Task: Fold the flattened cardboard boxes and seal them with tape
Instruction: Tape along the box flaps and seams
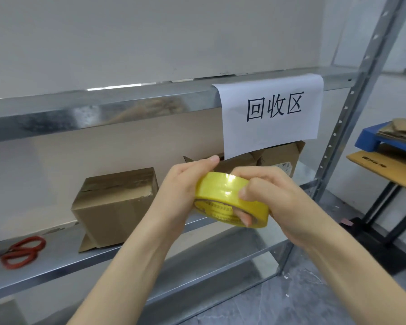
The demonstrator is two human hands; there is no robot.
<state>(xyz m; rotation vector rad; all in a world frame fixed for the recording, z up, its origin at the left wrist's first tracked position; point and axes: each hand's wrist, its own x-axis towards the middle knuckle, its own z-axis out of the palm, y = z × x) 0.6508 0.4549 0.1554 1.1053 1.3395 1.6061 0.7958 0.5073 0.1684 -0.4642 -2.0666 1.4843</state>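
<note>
Ahead of the metal shelf [56, 266], gripping a yellow tape roll [223, 195], left hand [181, 193] curled on its rim, right hand [274, 195] hooked through its core. Beyond the grip, a cardboard box [115, 207]; farther left, red scissors [21, 252].

Bright, even indoor light — soft shadows, slight blur.
Left of the paper sign [272, 113], a white glare streak runs along the shelf rail [114, 104]; below the sign, the tape roll [220, 191] shines on top. Right of the sign, the shelf post [352, 109] leans and bows — wide-angle distortion. Far down-left of the sign, the scissors [21, 252] look soft.
</note>
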